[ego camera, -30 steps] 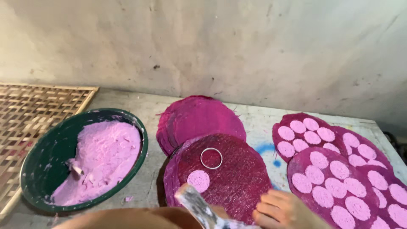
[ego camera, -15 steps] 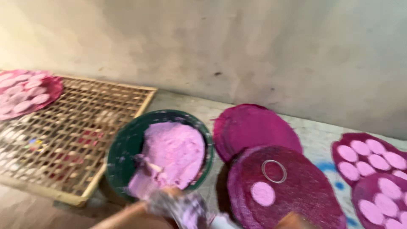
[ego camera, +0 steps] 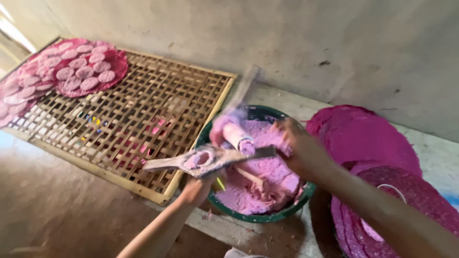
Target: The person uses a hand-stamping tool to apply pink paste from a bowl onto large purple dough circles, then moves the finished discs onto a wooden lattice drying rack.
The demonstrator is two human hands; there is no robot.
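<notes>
Holding a flat wooden mould from below, the left hand has its fingers wrapped on the underside; the mould's round hole is packed with pink dough, and its blurred ends stick out to both sides over the bowl's rim. The right hand hovers over the bowl, fingers curled around the far end of something, but motion blur hides whether it grips the mould or a pale roller that stands tilted above the dough. A blurred stick rises from the roller toward the wall; its shape is hard to make out.

The green bowl, holding the pink dough, sits between a bamboo lattice tray and stacked magenta discs. The right forearm covers part of the nearest disc stack, which the lower edge cuts off; a thin ring lies on it, half hidden. At the tray's far left corner, discs carrying pink patties run out of view.
</notes>
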